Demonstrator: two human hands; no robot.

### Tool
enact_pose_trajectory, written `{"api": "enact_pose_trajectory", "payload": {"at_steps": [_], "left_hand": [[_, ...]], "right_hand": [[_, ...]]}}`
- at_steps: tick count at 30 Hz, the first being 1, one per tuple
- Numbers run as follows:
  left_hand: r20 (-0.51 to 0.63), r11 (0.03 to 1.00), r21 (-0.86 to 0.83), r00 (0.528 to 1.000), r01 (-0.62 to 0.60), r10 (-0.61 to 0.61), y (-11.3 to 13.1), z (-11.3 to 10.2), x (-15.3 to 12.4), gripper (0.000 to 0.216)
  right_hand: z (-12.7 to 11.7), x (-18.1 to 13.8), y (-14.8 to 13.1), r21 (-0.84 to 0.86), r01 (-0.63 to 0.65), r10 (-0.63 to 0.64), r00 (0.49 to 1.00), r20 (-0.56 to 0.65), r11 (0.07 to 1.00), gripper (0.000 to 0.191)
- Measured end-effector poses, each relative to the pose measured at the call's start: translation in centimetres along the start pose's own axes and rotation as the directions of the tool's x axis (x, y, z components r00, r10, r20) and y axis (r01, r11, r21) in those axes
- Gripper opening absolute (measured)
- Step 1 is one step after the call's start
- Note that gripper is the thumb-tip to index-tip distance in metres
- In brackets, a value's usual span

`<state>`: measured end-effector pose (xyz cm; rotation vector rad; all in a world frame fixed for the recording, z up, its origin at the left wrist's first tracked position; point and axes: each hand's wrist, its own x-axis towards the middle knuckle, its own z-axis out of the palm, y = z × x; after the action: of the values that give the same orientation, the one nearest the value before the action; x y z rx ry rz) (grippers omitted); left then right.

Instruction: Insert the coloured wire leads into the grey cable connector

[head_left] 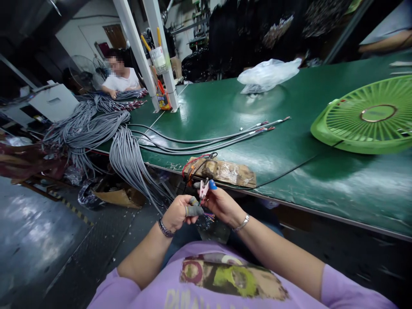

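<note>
My left hand [183,212], with grey covers on its fingers, is closed around the end of a cable. Thin coloured wires [210,217] fan out from it toward the right. Close beside it, my right hand [222,205] has a blue cover on the thumb and pinches a small pale pink clip-like tool [204,189]. The tool's lower end is near the wires by my left fingertips; whether it touches them I cannot tell. Just beyond both hands, a worn wooden block [225,171] with red and black leads lies at the bench edge.
Grey cables [128,150] are heaped on the green bench [289,180] at left, some hanging over its edge. Several cable ends stretch across the bench. A green fan [370,116] stands right, a plastic bag [268,75] behind. Another person [120,75] sits far left near white posts [161,56].
</note>
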<state>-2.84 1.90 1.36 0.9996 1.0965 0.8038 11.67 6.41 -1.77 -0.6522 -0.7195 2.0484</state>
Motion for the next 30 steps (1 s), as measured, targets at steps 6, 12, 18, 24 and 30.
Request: {"api": "enact_pose_trajectory", "payload": {"at_steps": [6, 12, 18, 24, 30], "left_hand": [[-0.012, 0.999, 0.048, 1.000, 0.008, -0.007, -0.3, 0.1, 0.1, 0.036], [-0.013, 0.997, 0.071, 1.000, -0.012, 0.013, -0.4, 0.2, 0.1, 0.035], [-0.046, 0.991, 0.136, 0.999, -0.007, 0.014, -0.6, 0.5, -0.9, 0.038], [-0.081, 0.989, 0.145, 0.996, -0.027, 0.039, -0.6, 1.0, -1.9, 0.037], [-0.093, 0.993, 0.107, 0.994, -0.049, 0.059, -0.2, 0.6, -1.2, 0.039]], "right_hand": [[0.1, 0.5, 0.6, -0.005, 0.066, -0.066, 0.995, -0.070, 0.998, 0.041], [0.0, 0.5, 0.6, 0.055, 0.026, -0.024, 0.999, -0.038, 0.998, 0.043], [-0.3, -0.1, 0.2, 0.033, -0.035, 0.035, 0.999, 0.000, 0.999, 0.045], [-0.2, -0.4, -0.2, -0.008, -0.054, 0.054, 0.998, 0.025, 0.999, 0.038], [0.0, -0.6, -0.2, -0.105, 0.058, -0.059, 0.998, -0.002, 0.993, 0.034]]}}
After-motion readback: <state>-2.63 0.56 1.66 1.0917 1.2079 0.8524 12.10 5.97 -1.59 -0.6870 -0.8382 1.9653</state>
